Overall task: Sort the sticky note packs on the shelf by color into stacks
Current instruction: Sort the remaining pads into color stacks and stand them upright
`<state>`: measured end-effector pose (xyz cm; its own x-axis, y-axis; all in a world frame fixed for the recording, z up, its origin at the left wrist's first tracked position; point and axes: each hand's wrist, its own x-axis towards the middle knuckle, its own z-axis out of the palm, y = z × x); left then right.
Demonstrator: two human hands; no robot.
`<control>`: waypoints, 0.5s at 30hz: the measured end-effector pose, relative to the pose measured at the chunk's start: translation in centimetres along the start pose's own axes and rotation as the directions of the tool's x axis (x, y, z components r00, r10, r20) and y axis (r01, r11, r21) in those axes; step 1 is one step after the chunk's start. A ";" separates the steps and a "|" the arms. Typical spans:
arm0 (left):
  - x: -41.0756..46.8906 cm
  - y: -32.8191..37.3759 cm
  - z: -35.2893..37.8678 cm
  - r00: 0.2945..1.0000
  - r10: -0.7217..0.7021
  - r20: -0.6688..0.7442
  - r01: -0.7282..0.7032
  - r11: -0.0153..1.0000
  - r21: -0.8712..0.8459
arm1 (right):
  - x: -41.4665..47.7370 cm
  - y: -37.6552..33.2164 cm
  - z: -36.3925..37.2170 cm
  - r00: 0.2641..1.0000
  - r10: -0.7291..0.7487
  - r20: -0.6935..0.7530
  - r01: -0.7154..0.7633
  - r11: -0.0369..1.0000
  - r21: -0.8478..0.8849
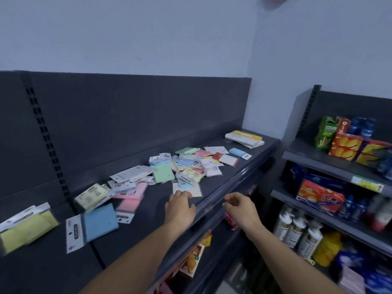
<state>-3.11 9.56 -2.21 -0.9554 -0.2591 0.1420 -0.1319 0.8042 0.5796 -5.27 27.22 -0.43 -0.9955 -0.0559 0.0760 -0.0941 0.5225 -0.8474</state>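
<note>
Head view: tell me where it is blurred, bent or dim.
Head view: dim, bluish light, no hard glare; motion smear on the yellow pack and blue pack at left and on the side shelf goods at right; the shelf edge bows from the wide lens; both hands, left hand and right hand, look soft.

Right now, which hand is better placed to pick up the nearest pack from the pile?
Left. The left hand is over the shelf, fingers at the white pack. The right hand hangs off the front edge, away from the pile.
</note>
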 end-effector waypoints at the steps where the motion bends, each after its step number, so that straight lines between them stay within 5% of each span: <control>1: 0.5 0.2 0.1 1.000 -0.004 -0.002 0.004 1.000 0.012 | 0.7 0.1 -0.2 1.000 -0.006 0.002 0.006 1.000 -0.010; 15: 12.7 -3.9 0.1 0.988 -0.105 -0.111 0.114 0.990 0.080 | 13.1 -0.4 4.1 0.991 -0.010 0.136 0.023 0.996 -0.091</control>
<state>-14.78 3.24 -2.76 -0.9012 -0.3993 0.1685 -0.2606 0.8099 0.5255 -18.24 22.77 -1.30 -0.9842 -0.1766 0.0126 -0.1172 0.5967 -0.7939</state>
